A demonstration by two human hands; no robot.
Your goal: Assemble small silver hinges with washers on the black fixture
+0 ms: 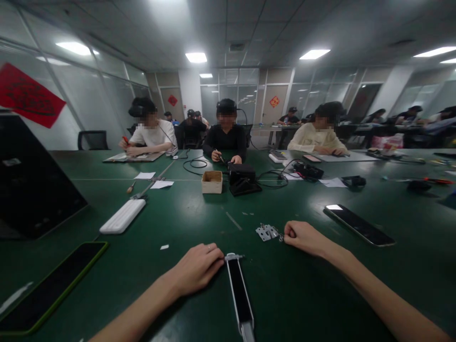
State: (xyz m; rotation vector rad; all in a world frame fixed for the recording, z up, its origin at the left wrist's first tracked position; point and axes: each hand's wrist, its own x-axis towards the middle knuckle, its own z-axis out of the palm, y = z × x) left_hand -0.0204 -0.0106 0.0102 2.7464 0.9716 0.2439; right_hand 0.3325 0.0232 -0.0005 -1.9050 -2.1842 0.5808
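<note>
My left hand [199, 266], fingers closed, lies on the green table with its fingertips at one end of a small silvery metal piece [235, 257]. That piece lies across the far end of a long black strip with a white edge [240, 289], which runs toward me. To the right, my right hand [302, 237] is closed in a pinch. Its fingertips touch small shiny metal bits [281, 238], too small to name. Beside them lies a cluster of flat silvery metal plates with holes [265, 232].
A phone in a green case [53, 289] and a white power strip [123, 216] lie left; another phone [359, 224] lies right. Ahead stand a small open box [212, 185] and a black device [244, 179] with cables. Several people sit across the table.
</note>
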